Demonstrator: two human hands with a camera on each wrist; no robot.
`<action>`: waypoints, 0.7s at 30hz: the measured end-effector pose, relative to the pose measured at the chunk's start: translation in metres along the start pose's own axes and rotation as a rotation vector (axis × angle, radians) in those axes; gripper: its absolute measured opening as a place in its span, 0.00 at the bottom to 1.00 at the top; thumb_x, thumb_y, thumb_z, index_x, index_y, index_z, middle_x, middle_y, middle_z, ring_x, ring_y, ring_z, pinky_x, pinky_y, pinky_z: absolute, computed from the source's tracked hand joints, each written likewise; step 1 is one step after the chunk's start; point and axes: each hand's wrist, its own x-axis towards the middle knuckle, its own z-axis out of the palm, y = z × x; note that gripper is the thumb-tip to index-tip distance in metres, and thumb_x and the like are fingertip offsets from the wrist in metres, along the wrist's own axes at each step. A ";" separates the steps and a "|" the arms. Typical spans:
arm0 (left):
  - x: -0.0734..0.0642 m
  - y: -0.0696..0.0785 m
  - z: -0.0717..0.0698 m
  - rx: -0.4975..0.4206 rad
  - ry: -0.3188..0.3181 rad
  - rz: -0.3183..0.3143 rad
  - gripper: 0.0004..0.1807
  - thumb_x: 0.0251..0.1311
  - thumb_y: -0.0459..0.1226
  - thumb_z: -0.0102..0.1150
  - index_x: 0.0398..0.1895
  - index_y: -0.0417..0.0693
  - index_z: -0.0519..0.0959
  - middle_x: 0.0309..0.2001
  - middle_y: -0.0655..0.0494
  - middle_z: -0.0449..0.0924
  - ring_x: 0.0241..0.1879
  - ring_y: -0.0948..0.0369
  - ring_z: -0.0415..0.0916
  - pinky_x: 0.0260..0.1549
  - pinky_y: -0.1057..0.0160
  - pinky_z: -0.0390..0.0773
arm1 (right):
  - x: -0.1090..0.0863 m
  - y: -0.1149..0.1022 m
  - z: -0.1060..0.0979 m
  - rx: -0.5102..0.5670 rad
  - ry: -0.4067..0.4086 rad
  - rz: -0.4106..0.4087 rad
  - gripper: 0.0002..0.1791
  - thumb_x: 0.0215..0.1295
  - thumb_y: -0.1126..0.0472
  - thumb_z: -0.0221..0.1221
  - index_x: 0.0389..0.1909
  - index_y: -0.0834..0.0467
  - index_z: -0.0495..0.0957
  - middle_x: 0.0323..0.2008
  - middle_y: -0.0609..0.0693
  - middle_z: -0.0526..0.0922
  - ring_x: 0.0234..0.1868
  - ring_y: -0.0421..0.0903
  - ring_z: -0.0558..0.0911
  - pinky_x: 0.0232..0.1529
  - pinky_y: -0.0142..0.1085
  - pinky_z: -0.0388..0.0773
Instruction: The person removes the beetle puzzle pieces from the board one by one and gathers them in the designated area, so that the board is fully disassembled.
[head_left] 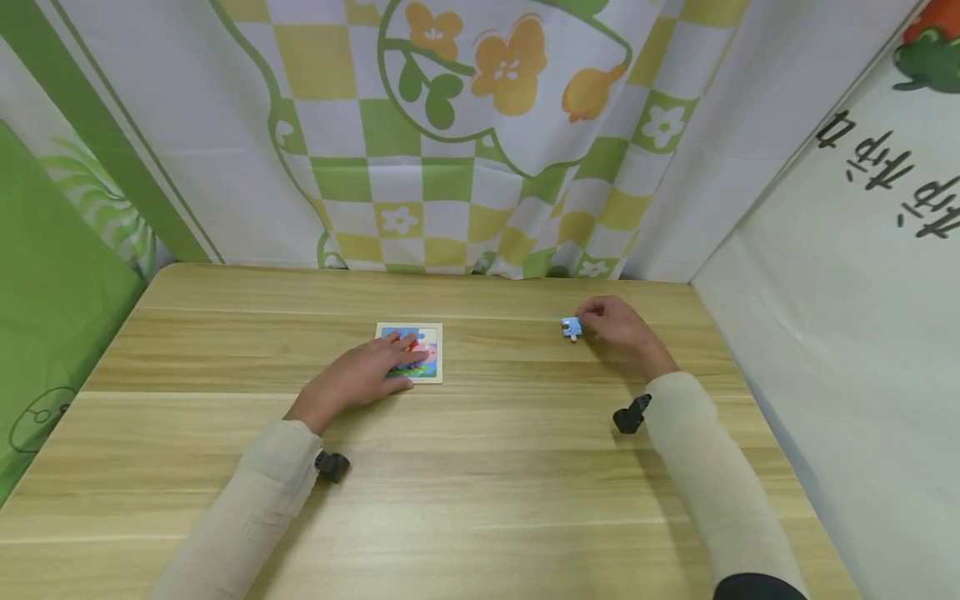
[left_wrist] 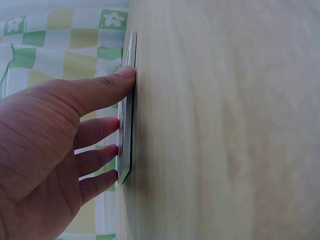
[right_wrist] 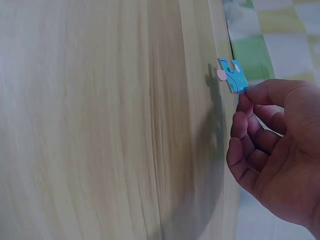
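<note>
My right hand (head_left: 617, 323) pinches a blue jigsaw puzzle piece (head_left: 572, 327) by its edge, between thumb and forefinger. In the right wrist view the piece (right_wrist: 233, 76) shows a pink tab and casts a shadow on the wood, held off the table; the other fingers curl in below. My left hand (head_left: 365, 371) lies with spread fingers over a small square puzzle board (head_left: 438, 329), which has a pale frame and a colourful picture. A light gap shows at the board's upper right corner. In the left wrist view the fingertips touch the board (left_wrist: 127, 107), thumb at its edge.
The wooden table (head_left: 480, 500) reaches back to a checkered curtain (head_left: 450, 183). A white wall sheet (head_left: 840, 333) with dark writing borders the right side, and green cloth (head_left: 52, 275) hangs at the left. Small black cameras (head_left: 332, 467) sit on both wrists.
</note>
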 end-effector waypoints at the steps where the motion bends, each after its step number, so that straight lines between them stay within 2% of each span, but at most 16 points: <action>1: 0.000 0.000 0.001 0.001 0.003 0.002 0.30 0.72 0.42 0.64 0.73 0.44 0.72 0.76 0.35 0.59 0.75 0.35 0.53 0.70 0.38 0.59 | -0.001 0.003 -0.002 0.002 0.005 0.012 0.15 0.78 0.63 0.51 0.52 0.68 0.82 0.44 0.61 0.84 0.41 0.51 0.79 0.40 0.40 0.76; 9: -0.001 -0.001 0.004 -0.004 0.010 -0.012 0.29 0.72 0.42 0.63 0.73 0.44 0.72 0.76 0.36 0.59 0.74 0.35 0.54 0.69 0.37 0.60 | -0.006 0.022 -0.018 -0.032 0.035 0.063 0.17 0.79 0.62 0.51 0.54 0.70 0.81 0.49 0.65 0.83 0.46 0.54 0.79 0.43 0.40 0.75; 16: 0.000 -0.003 0.005 -0.012 0.004 -0.018 0.29 0.72 0.43 0.62 0.74 0.44 0.72 0.76 0.36 0.59 0.75 0.35 0.54 0.69 0.37 0.59 | -0.011 0.037 -0.028 -0.045 0.060 0.124 0.20 0.79 0.61 0.50 0.57 0.72 0.79 0.53 0.67 0.81 0.53 0.57 0.76 0.53 0.47 0.72; 21: -0.001 -0.002 0.003 -0.044 -0.009 -0.032 0.30 0.73 0.43 0.62 0.75 0.45 0.70 0.77 0.40 0.60 0.75 0.35 0.51 0.69 0.36 0.59 | -0.014 0.044 -0.032 -0.050 0.076 0.162 0.20 0.79 0.60 0.49 0.56 0.72 0.79 0.49 0.65 0.81 0.48 0.55 0.75 0.48 0.44 0.72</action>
